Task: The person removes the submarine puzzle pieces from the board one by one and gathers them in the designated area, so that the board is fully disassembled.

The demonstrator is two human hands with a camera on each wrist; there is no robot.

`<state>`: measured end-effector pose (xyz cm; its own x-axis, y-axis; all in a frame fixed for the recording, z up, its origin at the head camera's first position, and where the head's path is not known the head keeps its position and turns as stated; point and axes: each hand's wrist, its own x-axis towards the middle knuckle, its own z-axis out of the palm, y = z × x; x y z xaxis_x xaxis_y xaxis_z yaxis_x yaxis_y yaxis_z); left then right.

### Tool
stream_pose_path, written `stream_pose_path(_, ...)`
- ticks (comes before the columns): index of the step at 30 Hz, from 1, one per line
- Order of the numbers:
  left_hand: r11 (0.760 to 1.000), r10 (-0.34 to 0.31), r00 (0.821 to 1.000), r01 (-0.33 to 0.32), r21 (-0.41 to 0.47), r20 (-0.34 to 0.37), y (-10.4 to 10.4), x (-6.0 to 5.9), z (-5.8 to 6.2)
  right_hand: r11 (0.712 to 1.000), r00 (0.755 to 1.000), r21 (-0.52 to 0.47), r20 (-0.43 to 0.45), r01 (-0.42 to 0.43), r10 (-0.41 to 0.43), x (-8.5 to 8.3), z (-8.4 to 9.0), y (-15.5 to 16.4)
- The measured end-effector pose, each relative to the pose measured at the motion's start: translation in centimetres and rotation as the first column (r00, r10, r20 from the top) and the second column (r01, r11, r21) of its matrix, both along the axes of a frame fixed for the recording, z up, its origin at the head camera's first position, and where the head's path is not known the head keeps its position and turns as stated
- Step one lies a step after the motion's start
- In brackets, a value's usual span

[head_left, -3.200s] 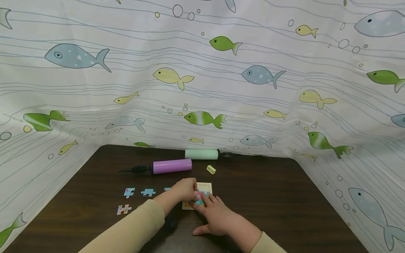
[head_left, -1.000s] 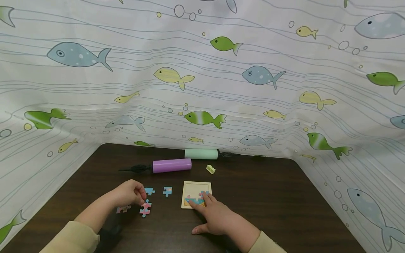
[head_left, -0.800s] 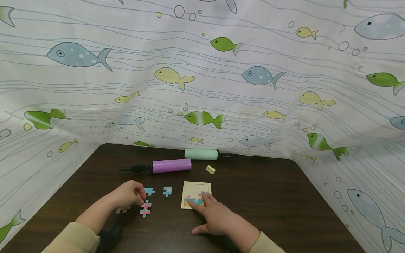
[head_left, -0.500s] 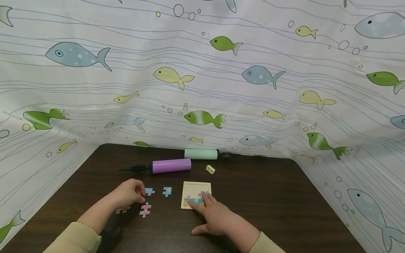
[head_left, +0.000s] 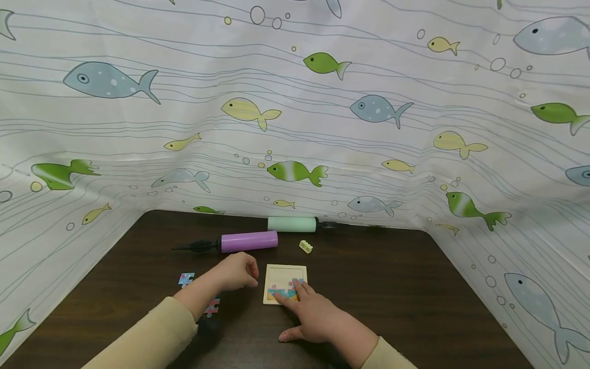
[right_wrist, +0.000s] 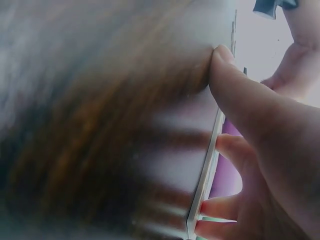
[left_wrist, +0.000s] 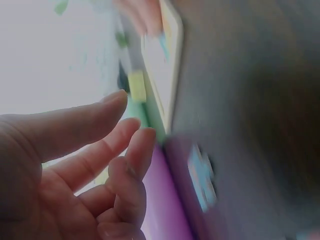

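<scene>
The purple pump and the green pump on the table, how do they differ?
The purple pump lies nearer the person, while the green pump lies farther back against the fish-print curtain. The purple pump's black end points left; the green pump's dark end points right. The purple pump sits left of the yellow brick, the green pump behind it. Both are cylinders lying on their sides on the dark table, untouched by either hand.

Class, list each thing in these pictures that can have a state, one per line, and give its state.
puzzle tray: flat on table, partly filled
left hand: fingers curled beside the tray; any held piece hidden
right hand: fingers resting on the tray
loose puzzle piece: flat on table
purple pump: lying on its side
green pump: lying on its side
</scene>
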<state>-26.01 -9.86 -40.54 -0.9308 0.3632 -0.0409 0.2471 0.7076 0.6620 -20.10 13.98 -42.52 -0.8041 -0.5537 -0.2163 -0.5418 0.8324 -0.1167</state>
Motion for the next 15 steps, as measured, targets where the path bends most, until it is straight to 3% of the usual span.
stream_pose_path(6,0.997,-0.066,0.998,0.066,-0.038,-0.003,4.0,-0.6,-0.3,1.000,1.000,-0.004,-0.002,-0.011,0.011,0.0,0.1,0.1)
stream_pose_path(15,0.996,-0.075,0.997,0.075,-0.050,0.011,7.4,-0.9,-1.6,1.000,1.000,-0.019,0.021,-0.006,0.006,0.1,0.2,0.2)
